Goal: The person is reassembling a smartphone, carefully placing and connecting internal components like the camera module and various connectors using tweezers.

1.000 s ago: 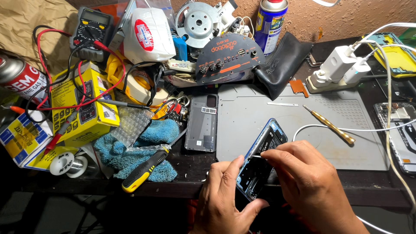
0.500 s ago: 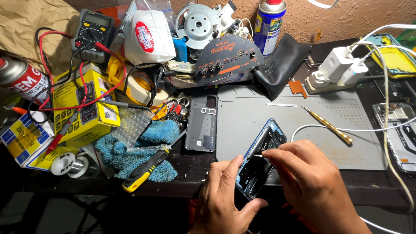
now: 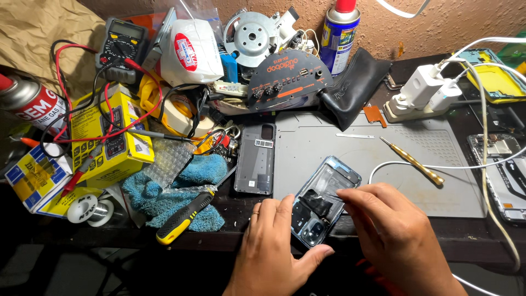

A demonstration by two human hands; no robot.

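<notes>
Fingers of the left hand (image 3: 276,249) curl around the lower end of an opened phone (image 3: 324,198), thumb under its bottom corner and the other fingers along its left edge, so it is gripped and steadied. Fingers of the right hand (image 3: 392,235) are drawn together, their tips pressing on the dark inner parts near the phone's middle; whether they pinch anything small there cannot be told. This phone lies tilted across the front edge of the grey work mat (image 3: 438,181), half over the dark table. Just left of it lies a grey back cover (image 3: 255,158), then a blue cloth (image 3: 181,189) with a yellow-handled screwdriver (image 3: 183,218) on top. Behind the right hand a white cable (image 3: 416,166) loops over the mat, near a thin brass-handled screwdriver (image 3: 412,160). Further back stand a black pouch (image 3: 353,87), a spray can (image 3: 338,34) and white chargers (image 3: 424,90) in a power strip.
</notes>
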